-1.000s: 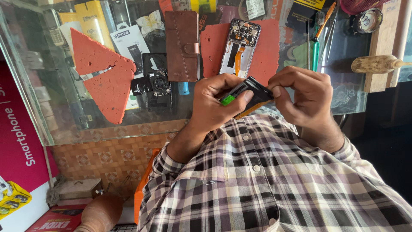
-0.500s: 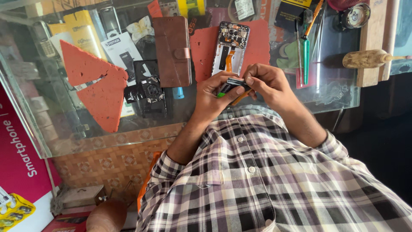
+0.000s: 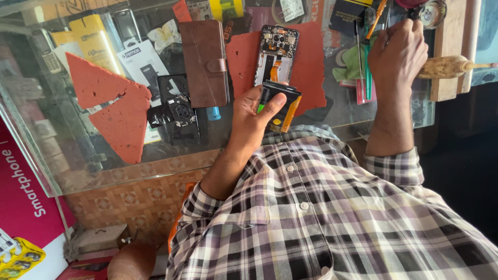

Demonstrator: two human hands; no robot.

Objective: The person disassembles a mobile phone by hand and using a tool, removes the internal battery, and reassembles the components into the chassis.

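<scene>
Both hands are curled shut: the left hand (image 3: pixel 251 116) grips a black phone battery (image 3: pixel 278 105) with green and orange edges above the glass table (image 3: pixel 332 111), while the right hand (image 3: pixel 397 52) closes loosely near a green-handled tool (image 3: pixel 367 67). Yellow box (image 3: pixel 96 41) lies upper left, and a magenta sign (image 3: pixel 23 202) stands lower left.

1. You look down on a glass-topped counter (image 3: pixel 62 155), daylight glinting off it.
2. Its front carries a brown patterned panel (image 3: pixel 129 199).
3. A magenta poster (image 3: pixel 21 207) stands at your left; darkness fills the right.
</scene>
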